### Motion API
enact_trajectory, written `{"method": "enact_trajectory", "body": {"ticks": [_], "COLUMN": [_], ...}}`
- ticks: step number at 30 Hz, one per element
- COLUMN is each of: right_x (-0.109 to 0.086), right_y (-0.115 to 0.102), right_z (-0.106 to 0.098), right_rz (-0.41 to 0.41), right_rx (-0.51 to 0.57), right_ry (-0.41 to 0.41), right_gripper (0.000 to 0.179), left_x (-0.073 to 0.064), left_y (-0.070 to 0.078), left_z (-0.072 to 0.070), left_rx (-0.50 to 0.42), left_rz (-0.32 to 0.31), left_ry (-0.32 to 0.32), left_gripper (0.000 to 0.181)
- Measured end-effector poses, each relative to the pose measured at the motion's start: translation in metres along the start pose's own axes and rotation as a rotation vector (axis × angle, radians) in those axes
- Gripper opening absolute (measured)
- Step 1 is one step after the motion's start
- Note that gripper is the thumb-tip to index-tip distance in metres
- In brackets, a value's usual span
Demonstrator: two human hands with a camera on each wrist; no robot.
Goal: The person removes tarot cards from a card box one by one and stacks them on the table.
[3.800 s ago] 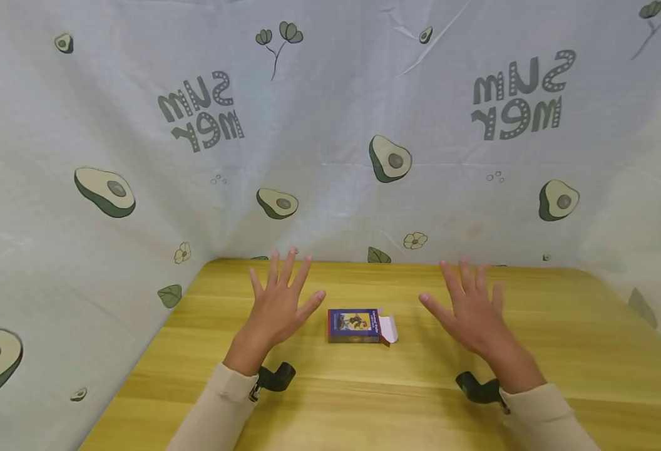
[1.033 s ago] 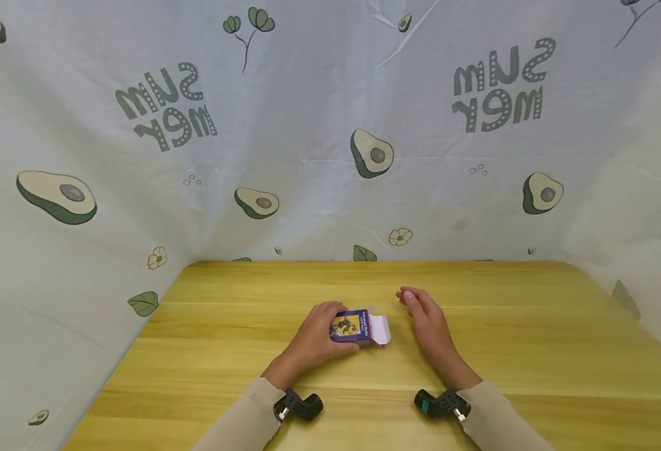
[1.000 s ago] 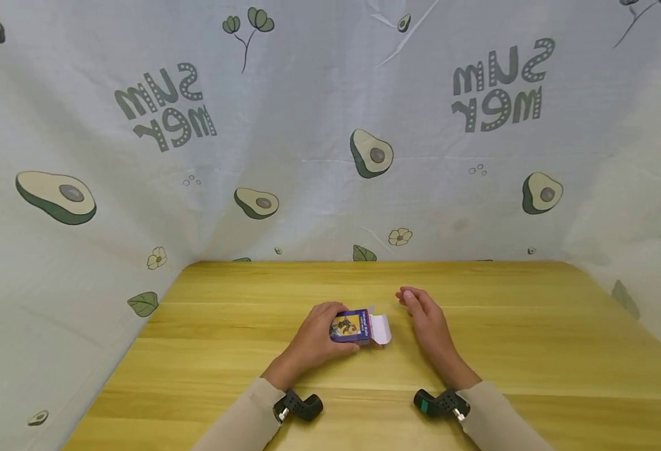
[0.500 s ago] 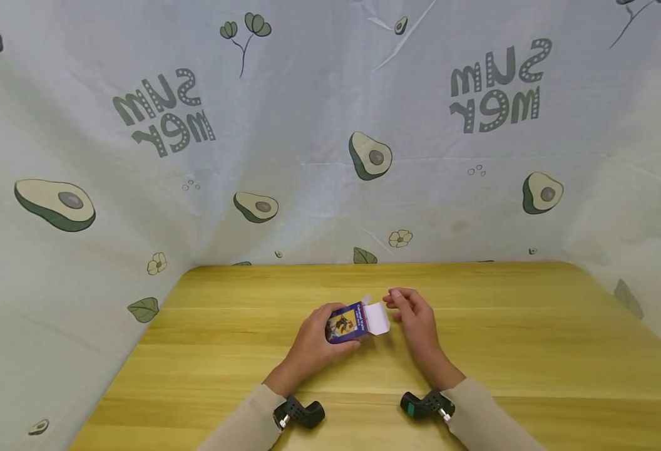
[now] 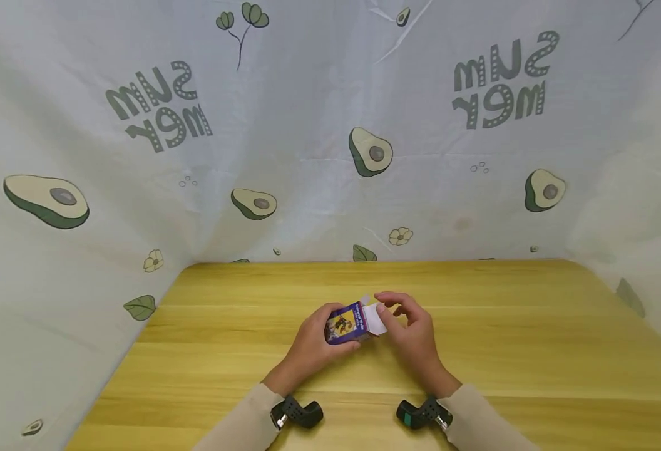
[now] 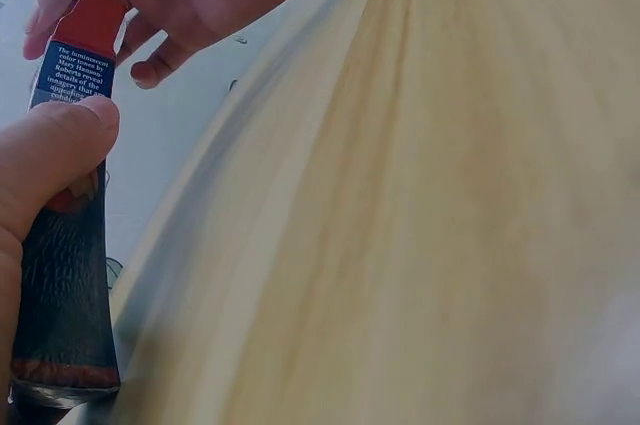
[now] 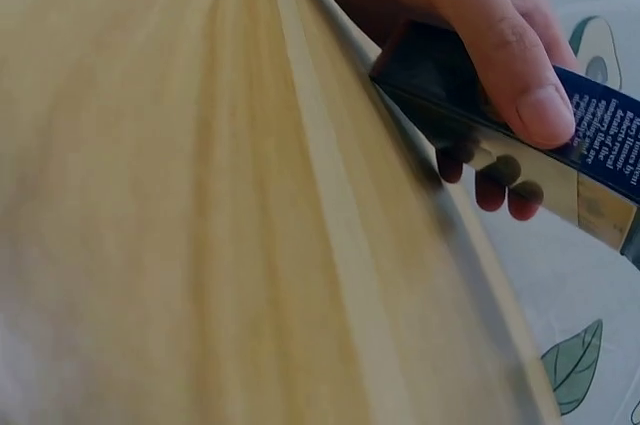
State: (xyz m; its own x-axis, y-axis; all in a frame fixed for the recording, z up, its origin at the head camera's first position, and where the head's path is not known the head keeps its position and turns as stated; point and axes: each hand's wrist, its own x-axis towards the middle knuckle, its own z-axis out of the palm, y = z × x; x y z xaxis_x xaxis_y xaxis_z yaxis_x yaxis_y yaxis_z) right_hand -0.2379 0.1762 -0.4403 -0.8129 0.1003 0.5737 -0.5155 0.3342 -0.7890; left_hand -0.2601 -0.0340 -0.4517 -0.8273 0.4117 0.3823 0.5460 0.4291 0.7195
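A small blue-purple card box (image 5: 343, 324), labelled "Universal Waite", is tilted, its flap end higher and turned to the right. My left hand (image 5: 311, 341) grips its left end, thumb along the near side and fingers on the far side. In the right wrist view the left thumb (image 7: 545, 115) presses on the box's blue side, with several fingertips showing below. The white-lined end flap (image 5: 374, 319) stands out from the box. My right hand (image 5: 412, 329) is at this flap, its thumb overlapping it and its fingers loosely bent; firm contact cannot be made out. What is inside the box is hidden.
A yellow wood-grain table (image 5: 505, 351) lies beneath both hands. A white curtain (image 5: 308, 125) printed with avocados hangs behind it and at both sides. Black wrist-camera mounts (image 5: 297, 412) stick out inward from both sleeves.
My left hand went from spread beside the box to gripping it, then tilted it with the flap end up. My right hand moved leftward, its thumb now over the flap.
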Motion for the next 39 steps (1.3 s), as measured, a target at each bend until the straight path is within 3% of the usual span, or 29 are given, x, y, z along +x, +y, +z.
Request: {"method": "enact_trajectory", "body": {"ticks": [6, 12, 22, 28, 35, 39], "right_x": [-0.003, -0.004, -0.004, -0.003, -0.005, -0.006], "right_y": [-0.031, -0.042, -0.034, -0.032, 0.004, 0.008], "right_z": [0.002, 0.001, 0.0, -0.001, 0.004, 0.004], "right_rz": [-0.037, 0.026, 0.13, 0.141, 0.16, 0.165], "right_rx": [-0.098, -0.112, -0.005, 0.018, 0.016, 0.021], "right_ry": [-0.019, -0.07, -0.206, -0.249, -0.235, -0.221], "right_gripper": [0.011, 0.007, 0.017, 0.02, 0.02, 0.019], "left_x": [-0.001, -0.001, -0.002, -0.001, -0.001, -0.002], "left_y": [0.001, 0.003, 0.001, -0.002, -0.002, -0.001], "left_z": [-0.002, -0.001, -0.001, 0.001, 0.001, 0.0], "left_rx": [-0.02, -0.042, -0.017, -0.003, -0.007, -0.006], "left_rz": [0.002, 0.028, 0.082, 0.099, 0.097, 0.092], "left_ry": [0.01, 0.011, -0.002, -0.011, -0.017, -0.018], "left_gripper": [0.071, 0.072, 0.072, 0.07, 0.069, 0.07]}}
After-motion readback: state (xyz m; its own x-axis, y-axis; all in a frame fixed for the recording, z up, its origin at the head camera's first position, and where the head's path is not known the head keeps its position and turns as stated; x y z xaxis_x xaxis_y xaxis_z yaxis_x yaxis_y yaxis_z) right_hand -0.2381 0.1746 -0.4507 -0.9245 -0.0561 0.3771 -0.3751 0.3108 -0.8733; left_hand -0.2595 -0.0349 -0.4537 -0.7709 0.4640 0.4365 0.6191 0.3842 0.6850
